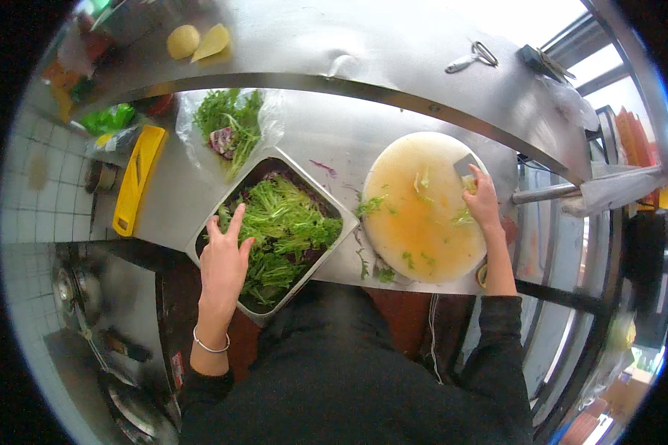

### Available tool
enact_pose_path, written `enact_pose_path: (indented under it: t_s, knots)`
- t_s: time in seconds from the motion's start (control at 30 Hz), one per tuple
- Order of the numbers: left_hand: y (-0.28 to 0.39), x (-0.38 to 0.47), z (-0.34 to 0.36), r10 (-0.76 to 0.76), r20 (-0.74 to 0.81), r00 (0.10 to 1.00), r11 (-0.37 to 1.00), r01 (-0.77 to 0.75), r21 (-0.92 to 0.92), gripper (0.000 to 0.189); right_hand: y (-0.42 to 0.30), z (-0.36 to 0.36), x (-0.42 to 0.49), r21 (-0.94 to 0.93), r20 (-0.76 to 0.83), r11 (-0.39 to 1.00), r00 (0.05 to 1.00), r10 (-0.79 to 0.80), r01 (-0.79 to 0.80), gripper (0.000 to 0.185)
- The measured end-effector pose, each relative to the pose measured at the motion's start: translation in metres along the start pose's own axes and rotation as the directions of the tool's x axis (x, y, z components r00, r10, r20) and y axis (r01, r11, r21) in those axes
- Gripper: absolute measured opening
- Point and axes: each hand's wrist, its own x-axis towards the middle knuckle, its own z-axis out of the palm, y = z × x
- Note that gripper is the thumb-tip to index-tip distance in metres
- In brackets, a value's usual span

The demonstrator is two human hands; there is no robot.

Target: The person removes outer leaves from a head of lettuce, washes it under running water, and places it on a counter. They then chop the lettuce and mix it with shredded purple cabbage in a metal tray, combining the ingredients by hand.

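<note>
My left hand [224, 258] is over the near left side of a rectangular metal pan [345, 214], fingers apart and holding nothing. Cut frisée lettuce [289, 222] fills much of the pan, with dark purple leaves showing around its edges. On the right, a round cutting board [412, 228] bears an orange-brown stain and scattered green scraps [423, 183]. At its right edge, my right hand [483, 200] pinches a pale green lettuce piece [468, 183] between thumb and fingers. A grey metal blade [464, 164] shows just beyond those fingers; its handle is hidden.
A clear plastic bag [188, 125] holds frisée [234, 119] and a cut purple piece [221, 142]. Left of it lies a yellow mandoline slicer [139, 181]. A raised metal shelf [312, 39] overhangs the counter's back, bearing a peeler [470, 58] and yellow pieces [183, 41].
</note>
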Motion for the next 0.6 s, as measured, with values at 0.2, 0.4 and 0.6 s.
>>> enact_pose_path:
  t_s: [0.2, 0.4, 0.6]
  knots:
    - [0.06, 0.034, 0.031, 0.35, 0.015, 0.937, 0.864, -0.317, -0.391, 0.045, 0.043, -0.003, -0.04, -0.223, 0.119, 0.919, 0.926, 0.358, -0.326, 0.054]
    - [0.15, 0.071, 0.122, 0.46, 0.082, 0.884, 0.846, -0.408, -0.343, 0.033, 0.013, 0.047, -0.048, -0.019, -0.022, 0.977, 0.977, 0.213, -0.213, 0.047]
    - [0.147, 0.094, 0.166, 0.544, 0.084, 0.834, 0.829, -0.52, -0.204, 0.013, -0.055, 0.085, 0.004, 0.081, -0.062, 0.971, 0.971, 0.23, -0.225, 0.043]
